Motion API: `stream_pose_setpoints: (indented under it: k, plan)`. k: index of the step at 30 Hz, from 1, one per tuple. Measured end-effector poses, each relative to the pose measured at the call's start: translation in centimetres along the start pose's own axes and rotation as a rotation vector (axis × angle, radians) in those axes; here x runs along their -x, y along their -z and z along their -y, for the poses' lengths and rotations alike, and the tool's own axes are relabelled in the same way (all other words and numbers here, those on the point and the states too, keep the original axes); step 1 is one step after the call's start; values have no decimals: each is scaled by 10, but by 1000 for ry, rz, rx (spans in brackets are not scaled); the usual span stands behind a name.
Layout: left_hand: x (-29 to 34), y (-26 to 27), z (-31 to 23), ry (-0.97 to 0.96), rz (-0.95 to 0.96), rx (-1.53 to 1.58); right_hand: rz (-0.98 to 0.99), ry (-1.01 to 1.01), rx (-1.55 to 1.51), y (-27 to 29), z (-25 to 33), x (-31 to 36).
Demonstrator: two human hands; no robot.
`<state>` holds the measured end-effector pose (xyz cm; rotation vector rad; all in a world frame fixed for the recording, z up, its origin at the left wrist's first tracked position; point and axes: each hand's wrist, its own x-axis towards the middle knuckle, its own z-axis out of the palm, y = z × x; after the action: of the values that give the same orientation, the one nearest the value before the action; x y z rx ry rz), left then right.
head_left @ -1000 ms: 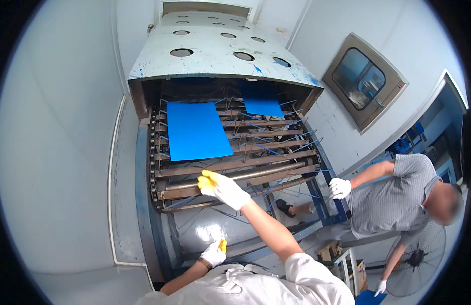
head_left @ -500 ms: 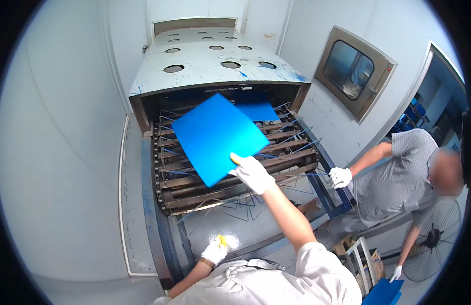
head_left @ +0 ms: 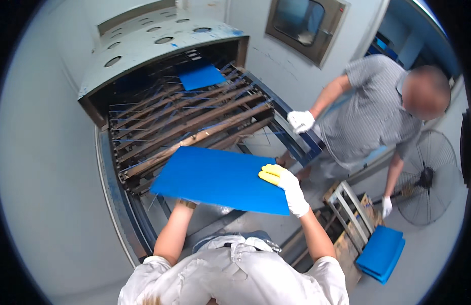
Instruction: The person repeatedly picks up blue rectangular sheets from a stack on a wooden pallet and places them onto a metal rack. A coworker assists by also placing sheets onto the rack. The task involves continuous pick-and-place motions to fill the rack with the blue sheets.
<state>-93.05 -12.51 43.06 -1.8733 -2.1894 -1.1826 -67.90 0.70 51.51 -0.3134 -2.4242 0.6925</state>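
Note:
A flat blue sheet is held out in front of my chest, tilted, between me and the conveyor. My right hand, in a white glove with yellow fingertips, grips its right edge, the fingers lying over the upper face; the thumb is hidden. My left forearm reaches up to the sheet's near left edge, a band at the wrist. The left hand itself is behind the sheet, so its fingers do not show. A second blue sheet lies on the conveyor's brown slats, at the oven mouth.
A pale oven hood with round holes covers the conveyor's far end. At right a co-worker in a grey shirt stands beside the conveyor frame, one gloved hand near several stacked blue sheets. A large fan stands behind.
My right hand has drawn the blue sheet back from over the conveyor, toward my chest. The left hand has come up from below to behind the sheet. My view has swung right.

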Motion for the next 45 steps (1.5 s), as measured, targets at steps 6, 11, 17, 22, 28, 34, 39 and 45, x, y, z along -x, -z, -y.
stream_pose_setpoints:
  k: [6,11,17,22,28,34,39,45]
  plan:
    - [-20,-63,-76,-31,73,109,-16,-56,278,49,-21,100]
    - [-17,-128,-121,-75,239,224,-168,-321,110,87,-20,179]
    - [28,-216,-181,1495,490,1994,-492,-907,-141,117,-16,279]
    - [110,-279,-159,1607,686,1755,-947,-1132,-186,135,-37,400]
    - [154,-322,-159,1610,914,1640,-1415,-1370,116,204,-47,519]
    - [155,-318,-211,1720,842,1436,-1482,-1517,536,250,-74,621]
    - [163,-322,-199,1705,845,1456,-1676,-1518,236,255,-95,666]
    - [152,-294,-231,1714,738,1327,-1692,-1564,-61,238,-87,668]
